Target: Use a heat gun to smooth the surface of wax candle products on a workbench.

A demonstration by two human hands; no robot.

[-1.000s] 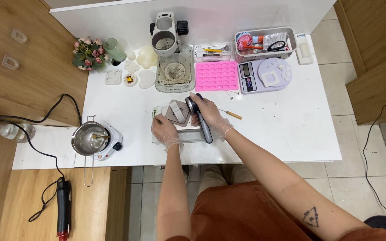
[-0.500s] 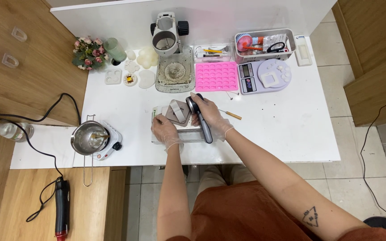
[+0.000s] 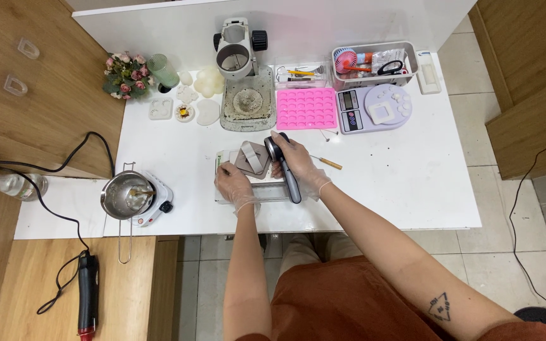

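Note:
My right hand (image 3: 299, 165), in a thin clear glove, grips a black handled tool (image 3: 287, 172) whose round head rests by a grey-brown square piece (image 3: 252, 160) with a pale strap across it. That piece lies on a pale mat (image 3: 248, 191) near the white table's front edge. My left hand (image 3: 234, 184), also gloved, presses flat on the mat's left part, fingertips at the piece's lower left corner. A thin wooden-handled pick (image 3: 327, 162) lies just right of my right hand.
Behind stand a stereo microscope (image 3: 241, 69), a pink silicone mould (image 3: 306, 108), a lilac scale (image 3: 373, 108) and a tray of tools (image 3: 371, 63). At left sit flowers (image 3: 123, 76), small white casts (image 3: 196, 101) and a metal melting pot (image 3: 124, 195) on a heater. A heat gun (image 3: 86, 293) lies on the wooden bench.

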